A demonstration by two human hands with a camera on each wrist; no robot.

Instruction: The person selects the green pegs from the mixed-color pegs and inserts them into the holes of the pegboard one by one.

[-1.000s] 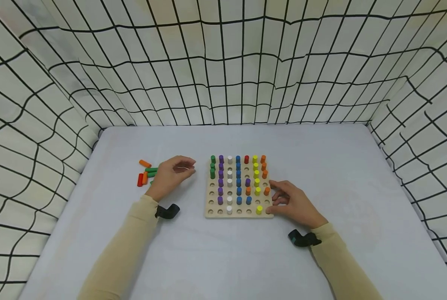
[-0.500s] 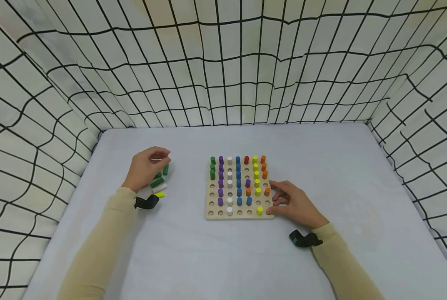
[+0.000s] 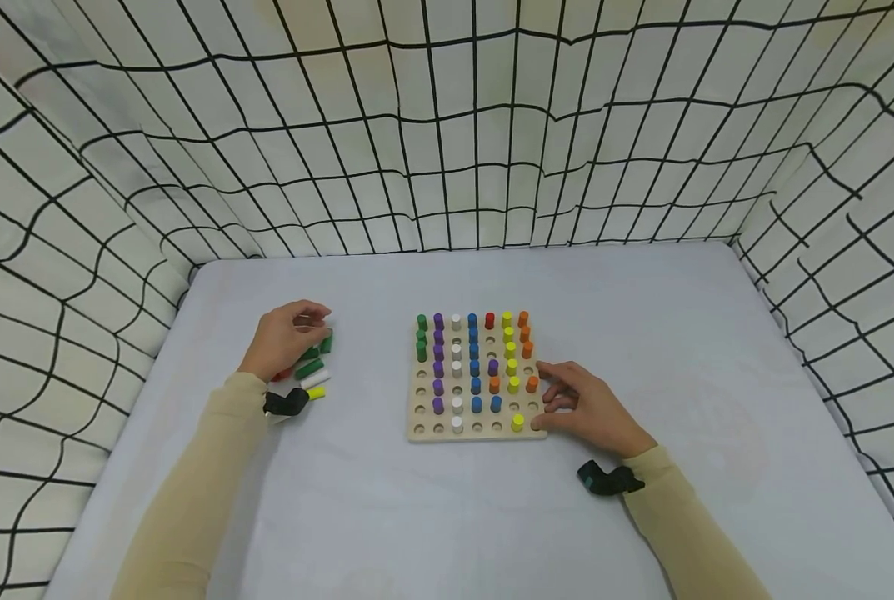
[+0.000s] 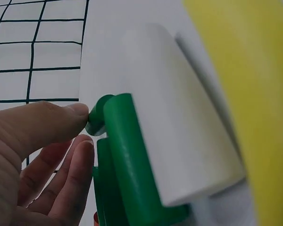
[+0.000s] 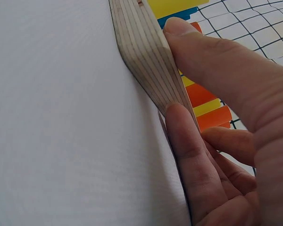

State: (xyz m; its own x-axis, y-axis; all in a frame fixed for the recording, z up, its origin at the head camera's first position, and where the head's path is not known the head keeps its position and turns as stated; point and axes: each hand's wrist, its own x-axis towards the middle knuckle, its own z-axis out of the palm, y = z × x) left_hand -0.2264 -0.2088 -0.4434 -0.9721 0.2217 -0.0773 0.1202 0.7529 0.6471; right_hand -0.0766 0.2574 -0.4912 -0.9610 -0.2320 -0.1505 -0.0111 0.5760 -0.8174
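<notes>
My left hand [image 3: 277, 337] hovers among loose pegs at the table's left. In the left wrist view its thumb tip overlaps the end of a green peg [image 4: 99, 115], with a gap between thumb and fingers. More green pegs [image 4: 137, 165], a white peg [image 4: 179, 117] and a yellow peg [image 4: 254, 94] lie beside it. A wooden pegboard [image 3: 447, 437] holds columns of upright coloured pegs, with several bare holes. My right hand [image 3: 589, 408] grips its near right corner, thumb on top and a finger against the layered edge [image 5: 146, 61].
Red pegs [image 3: 282, 375] lie partly hidden under the left hand and wrist camera [image 3: 287, 402]. A white cloth [image 3: 447, 517] covers the table. Black netting [image 3: 476, 167] over pale walls encloses the back and sides.
My left hand has moved left from beside the board to the loose pegs, then slightly lower. My right hand has kept its place at the board's corner.
</notes>
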